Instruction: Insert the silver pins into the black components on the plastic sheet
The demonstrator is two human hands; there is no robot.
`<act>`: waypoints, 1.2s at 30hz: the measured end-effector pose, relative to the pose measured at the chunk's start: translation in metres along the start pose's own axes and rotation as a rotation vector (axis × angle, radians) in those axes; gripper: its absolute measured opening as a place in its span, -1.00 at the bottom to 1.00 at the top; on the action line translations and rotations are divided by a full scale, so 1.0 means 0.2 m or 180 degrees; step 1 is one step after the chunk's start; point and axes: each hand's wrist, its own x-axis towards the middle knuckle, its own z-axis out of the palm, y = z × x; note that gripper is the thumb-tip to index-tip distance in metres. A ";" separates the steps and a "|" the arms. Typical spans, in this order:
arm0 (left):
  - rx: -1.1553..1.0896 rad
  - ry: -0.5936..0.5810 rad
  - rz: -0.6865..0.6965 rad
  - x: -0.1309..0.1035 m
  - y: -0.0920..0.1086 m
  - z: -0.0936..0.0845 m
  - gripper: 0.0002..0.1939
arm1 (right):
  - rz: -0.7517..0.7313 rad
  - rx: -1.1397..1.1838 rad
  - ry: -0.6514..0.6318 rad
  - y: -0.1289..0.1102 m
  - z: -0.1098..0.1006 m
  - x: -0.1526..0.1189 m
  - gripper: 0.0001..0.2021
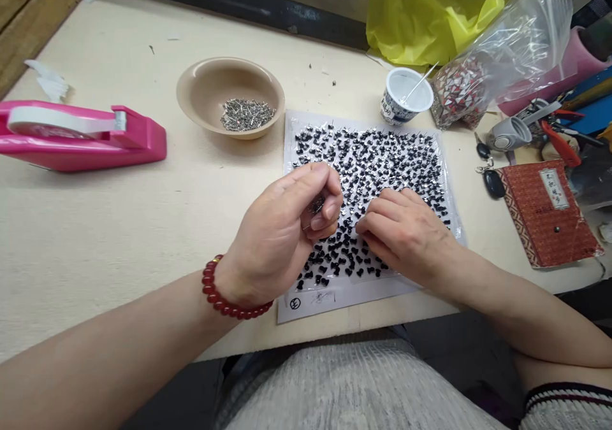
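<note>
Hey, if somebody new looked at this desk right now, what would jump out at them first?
Probably the mass of small black pieces spread over a pale sheet right of centre, beneath the right hand and the left hand, which curls around some small bits. Next, perhaps the hot-pink tape dispenser at the picture's left edge, then the bright yellow plastic bag at the top, right of centre.

Small glossy black pieces (336,269); white rectangular sheet (363,293); tan oval bowl (201,92); silver metal pins (246,115); rust-red booklet (540,220), geometric-patterned edge.
</note>
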 end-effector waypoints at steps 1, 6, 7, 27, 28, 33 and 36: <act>0.0002 -0.0002 0.0001 0.00 0.00 0.00 -0.66 | 0.0034 0.0063 0.0062 0.01 0.00 0.00 -0.83; -0.0001 -0.0003 -0.0033 0.00 0.00 0.00 -0.66 | 0.0113 0.0096 0.0160 0.01 0.01 0.00 -0.86; -0.0010 -0.0004 -0.0032 0.00 0.00 0.00 -0.66 | 0.0098 0.0068 0.0112 0.01 0.01 0.00 -0.86; 0.0005 -0.0057 -0.0016 0.00 -0.01 0.00 -0.68 | 0.0174 0.0181 0.0066 0.00 0.03 0.01 -0.81; -0.0004 -0.0068 -0.0013 0.00 -0.02 -0.01 -0.69 | 0.0190 0.0095 0.0064 0.00 0.03 0.01 -0.82; -0.0022 -0.0059 -0.0018 0.00 -0.01 0.00 -0.67 | 0.0120 -0.0139 -0.0042 -0.02 0.03 0.03 -0.86; -0.0012 -0.0066 -0.0017 0.00 -0.01 0.00 -0.67 | 0.0080 -0.0152 -0.0010 -0.02 0.04 0.04 -0.86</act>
